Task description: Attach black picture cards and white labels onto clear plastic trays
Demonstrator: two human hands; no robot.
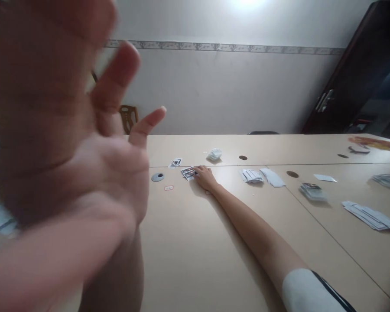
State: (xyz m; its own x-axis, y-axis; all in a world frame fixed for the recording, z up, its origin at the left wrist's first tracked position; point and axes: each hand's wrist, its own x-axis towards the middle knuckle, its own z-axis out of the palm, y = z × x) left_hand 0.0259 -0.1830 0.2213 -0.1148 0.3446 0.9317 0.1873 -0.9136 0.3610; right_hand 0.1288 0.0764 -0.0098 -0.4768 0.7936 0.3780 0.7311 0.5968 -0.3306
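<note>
My left hand is raised very close to the camera, palm toward me and fingers apart. It is blurred, holds nothing that I can see, and fills much of the left side. My right hand reaches far across the table, its fingers closed over the right end of a small stack of photo cards. The thumb's grip is hard to make out at this distance. Just beyond and to the left lie a few more picture cards. A small red-bordered label is nearer to me.
The pale table has a grey cable-hole cover and open cable holes. A clear-wrapped stack stands farther back. White cards, a plastic-wrapped bundle and fanned white sheets lie to the right. A wooden chair is behind.
</note>
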